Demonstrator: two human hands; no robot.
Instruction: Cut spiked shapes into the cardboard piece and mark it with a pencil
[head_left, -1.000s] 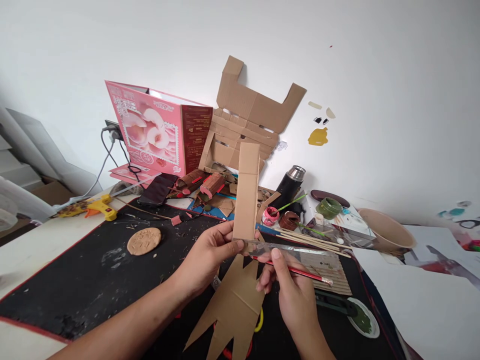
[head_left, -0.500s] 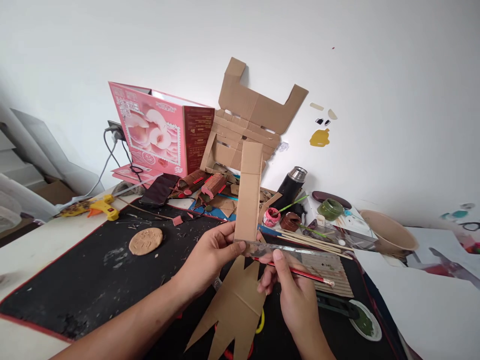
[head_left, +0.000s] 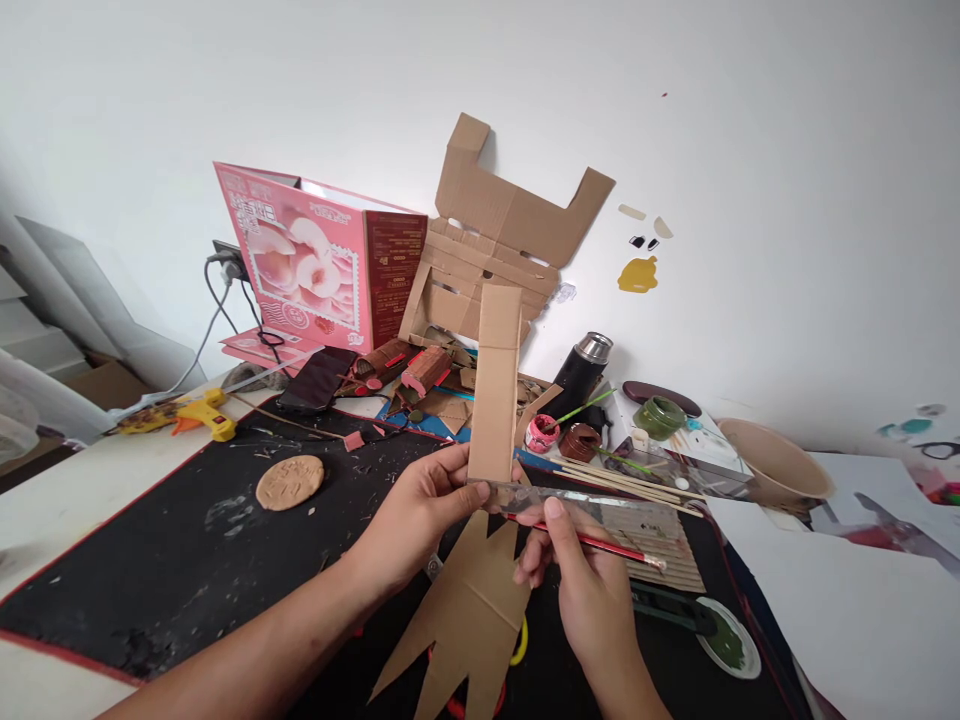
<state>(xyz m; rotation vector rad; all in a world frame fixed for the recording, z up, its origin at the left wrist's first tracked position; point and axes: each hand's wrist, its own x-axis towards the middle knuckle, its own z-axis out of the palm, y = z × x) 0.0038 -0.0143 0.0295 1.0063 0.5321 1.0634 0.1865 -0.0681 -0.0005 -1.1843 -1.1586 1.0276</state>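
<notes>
My left hand (head_left: 424, 510) is closed on the lower end of a long cardboard strip (head_left: 495, 395), which stands upright. Its thumb presses the left end of a clear ruler (head_left: 517, 497) across the strip. My right hand (head_left: 596, 600) is closed around a red pencil (head_left: 621, 550), thumb also on the ruler. The pencil's eraser end points right; its tip is hard to see behind the ruler. Below the hands lies a cardboard piece with jagged points (head_left: 469, 620), partly covering something with red and yellow handles.
A black mat (head_left: 172, 560) carries a round clay disc (head_left: 290, 482) on the left. A yellow glue gun (head_left: 206, 412), a phone (head_left: 319, 378), paint jars (head_left: 541, 433) and a thermos (head_left: 581, 370) stand around it. A green-smeared dish (head_left: 731, 640) sits at right, a pink box (head_left: 307, 260) behind.
The view has shifted very slightly. Both hands, the ruler, the pencil and the cardboard strip stay in nearly the same place.
</notes>
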